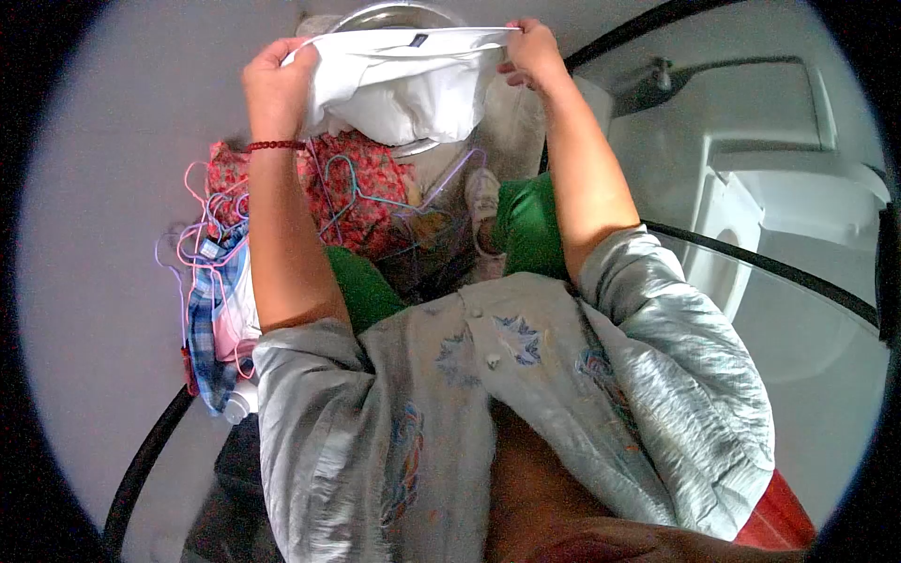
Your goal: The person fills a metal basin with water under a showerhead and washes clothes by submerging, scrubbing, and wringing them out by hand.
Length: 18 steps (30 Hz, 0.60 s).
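Note:
A white garment point(413, 89) is stretched out sideways between my hands, with a small dark label at its top edge. My left hand point(279, 89), red beads at the wrist, grips the garment's left end. At the other end, my right hand point(531, 54) pinches the edge, some of its lower fingers loosely apart. Below the taut edge the cloth hangs in folds over a metal basin point(394, 13), which it partly hides. What kind of garment it is I cannot tell.
Red patterned cloth point(361, 202) lies below the basin, with a teal hanger point(353, 192) on it. More plastic hangers point(208, 235) and blue checked cloth point(205, 328) are at the left. A toilet point(732, 225) stands right, behind a black-edged panel point(779, 267).

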Each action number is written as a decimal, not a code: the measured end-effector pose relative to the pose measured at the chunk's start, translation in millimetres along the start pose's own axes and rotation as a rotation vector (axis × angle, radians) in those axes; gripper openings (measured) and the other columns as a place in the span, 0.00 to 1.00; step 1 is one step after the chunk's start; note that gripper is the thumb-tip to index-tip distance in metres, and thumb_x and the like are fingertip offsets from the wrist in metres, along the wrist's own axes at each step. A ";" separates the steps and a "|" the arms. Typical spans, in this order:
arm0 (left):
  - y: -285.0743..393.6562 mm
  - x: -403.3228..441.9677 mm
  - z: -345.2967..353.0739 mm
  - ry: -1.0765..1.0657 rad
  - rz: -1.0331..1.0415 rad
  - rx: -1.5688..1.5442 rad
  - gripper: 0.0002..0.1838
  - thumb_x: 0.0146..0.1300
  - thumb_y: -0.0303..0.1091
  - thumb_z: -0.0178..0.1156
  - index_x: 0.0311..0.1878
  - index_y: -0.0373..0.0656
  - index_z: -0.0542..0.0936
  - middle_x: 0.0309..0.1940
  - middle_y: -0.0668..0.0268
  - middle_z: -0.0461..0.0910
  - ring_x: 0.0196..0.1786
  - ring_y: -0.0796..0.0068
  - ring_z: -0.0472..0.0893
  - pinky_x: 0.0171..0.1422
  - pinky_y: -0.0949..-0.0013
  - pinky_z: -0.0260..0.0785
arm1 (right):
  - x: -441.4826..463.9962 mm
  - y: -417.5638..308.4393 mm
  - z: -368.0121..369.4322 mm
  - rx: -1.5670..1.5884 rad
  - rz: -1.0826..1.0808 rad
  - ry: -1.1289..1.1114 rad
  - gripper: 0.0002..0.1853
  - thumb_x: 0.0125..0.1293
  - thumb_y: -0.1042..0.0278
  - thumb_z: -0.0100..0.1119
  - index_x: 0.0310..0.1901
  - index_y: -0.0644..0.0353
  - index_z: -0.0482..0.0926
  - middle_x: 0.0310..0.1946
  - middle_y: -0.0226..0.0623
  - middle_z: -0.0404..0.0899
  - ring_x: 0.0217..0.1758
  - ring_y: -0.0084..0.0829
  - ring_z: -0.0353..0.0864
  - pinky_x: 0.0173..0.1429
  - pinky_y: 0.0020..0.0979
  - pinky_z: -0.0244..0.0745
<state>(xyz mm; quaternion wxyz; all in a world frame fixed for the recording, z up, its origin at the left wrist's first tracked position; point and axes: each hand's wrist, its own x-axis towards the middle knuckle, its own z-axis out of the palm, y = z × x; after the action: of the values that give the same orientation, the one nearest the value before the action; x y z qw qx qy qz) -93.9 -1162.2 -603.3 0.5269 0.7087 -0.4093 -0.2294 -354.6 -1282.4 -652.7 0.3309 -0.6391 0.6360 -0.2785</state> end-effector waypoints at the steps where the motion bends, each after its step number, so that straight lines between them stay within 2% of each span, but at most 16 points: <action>1: -2.4 0.0 -1.7 -0.004 0.005 0.003 0.10 0.45 0.29 0.57 0.31 0.37 0.80 0.23 0.65 0.78 0.27 0.79 0.74 0.33 0.75 0.67 | -4.2 -6.6 -1.8 0.406 0.253 -0.070 0.12 0.54 0.67 0.48 0.36 0.66 0.74 0.28 0.47 0.77 0.31 0.39 0.78 0.37 0.36 0.74; 2: -4.8 -0.7 -4.1 -0.064 0.028 0.115 0.10 0.44 0.29 0.56 0.32 0.38 0.80 0.23 0.64 0.78 0.27 0.77 0.75 0.34 0.74 0.67 | 7.4 7.4 1.1 0.410 0.255 -0.068 0.12 0.54 0.67 0.48 0.36 0.66 0.74 0.28 0.47 0.77 0.31 0.39 0.78 0.37 0.36 0.74; 3: -6.7 -1.6 -5.4 -0.123 0.051 0.226 0.11 0.43 0.28 0.56 0.32 0.40 0.80 0.23 0.63 0.79 0.27 0.76 0.75 0.35 0.74 0.67 | 28.3 32.1 6.1 0.369 0.048 -0.102 0.13 0.54 0.67 0.49 0.37 0.65 0.74 0.30 0.49 0.77 0.32 0.40 0.78 0.37 0.37 0.74; 5: -14.9 -1.1 -4.0 -0.132 0.076 0.283 0.11 0.43 0.26 0.53 0.33 0.42 0.81 0.23 0.61 0.79 0.27 0.75 0.76 0.35 0.73 0.67 | 30.4 29.0 2.1 0.325 -0.156 -0.132 0.13 0.54 0.66 0.50 0.38 0.65 0.74 0.31 0.50 0.77 0.33 0.40 0.78 0.36 0.38 0.74; 7: -32.7 2.1 -0.7 -0.200 0.008 0.220 0.12 0.45 0.22 0.52 0.34 0.43 0.80 0.29 0.66 0.80 0.32 0.79 0.76 0.38 0.75 0.67 | 3.6 -25.4 -17.5 1.207 0.234 -0.173 0.09 0.57 0.78 0.40 0.32 0.70 0.72 0.29 0.43 0.75 0.31 0.35 0.76 0.37 0.33 0.74; 8: -39.4 2.0 1.1 -0.220 0.049 0.279 0.12 0.45 0.21 0.51 0.34 0.43 0.80 0.30 0.64 0.80 0.33 0.76 0.77 0.39 0.73 0.68 | 18.2 -5.2 -9.1 1.382 0.160 -0.200 0.11 0.59 0.79 0.34 0.34 0.74 0.70 0.33 0.49 0.74 0.36 0.41 0.76 0.43 0.37 0.75; 9: -39.6 0.3 3.8 -0.222 0.050 0.280 0.12 0.45 0.21 0.51 0.34 0.43 0.80 0.30 0.64 0.80 0.33 0.76 0.77 0.39 0.73 0.68 | 17.7 -7.9 -10.4 1.384 0.161 -0.198 0.11 0.59 0.79 0.34 0.34 0.74 0.70 0.33 0.49 0.74 0.36 0.41 0.76 0.43 0.37 0.75; 11: -40.4 -4.6 9.6 -0.175 0.058 0.451 0.13 0.44 0.24 0.51 0.33 0.45 0.81 0.29 0.53 0.79 0.33 0.58 0.78 0.39 0.66 0.68 | 16.2 -13.4 -12.8 1.490 0.284 -0.145 0.11 0.60 0.77 0.35 0.36 0.73 0.70 0.33 0.49 0.74 0.37 0.41 0.76 0.43 0.37 0.75; 12: -37.3 -5.0 10.9 -0.192 0.056 0.525 0.13 0.46 0.25 0.51 0.35 0.45 0.81 0.32 0.50 0.77 0.37 0.51 0.77 0.42 0.63 0.68 | 15.4 -13.1 -13.1 1.490 0.285 -0.142 0.11 0.60 0.77 0.35 0.36 0.73 0.70 0.33 0.49 0.74 0.37 0.41 0.76 0.43 0.37 0.75; 13: -42.6 -2.3 12.6 -0.195 0.057 0.525 0.13 0.46 0.25 0.51 0.35 0.45 0.81 0.32 0.50 0.77 0.37 0.51 0.77 0.42 0.63 0.68 | 13.9 -13.2 -13.4 1.448 0.261 -0.116 0.11 0.61 0.77 0.36 0.36 0.72 0.70 0.34 0.49 0.74 0.37 0.41 0.76 0.44 0.37 0.75; 15: -54.8 4.6 15.2 -0.122 0.109 0.813 0.13 0.48 0.27 0.49 0.36 0.45 0.80 0.34 0.50 0.77 0.37 0.50 0.76 0.44 0.63 0.68 | 10.4 -14.8 -14.4 1.406 0.238 -0.087 0.11 0.61 0.76 0.36 0.37 0.72 0.69 0.34 0.50 0.74 0.38 0.41 0.76 0.44 0.37 0.75; 18: -55.0 4.8 15.7 -0.069 0.095 0.737 0.11 0.51 0.30 0.48 0.35 0.41 0.79 0.29 0.53 0.78 0.36 0.55 0.77 0.42 0.60 0.70 | 8.4 -18.2 -14.0 1.448 0.235 -0.108 0.10 0.61 0.76 0.37 0.36 0.70 0.70 0.33 0.47 0.74 0.37 0.40 0.75 0.41 0.36 0.75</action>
<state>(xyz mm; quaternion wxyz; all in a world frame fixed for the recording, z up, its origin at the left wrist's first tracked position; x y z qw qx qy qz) -84.4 -1168.9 -659.5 0.2324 0.8229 -0.5143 -0.0658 -353.8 -1292.2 -630.3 0.7287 -0.2008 0.3396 -0.5598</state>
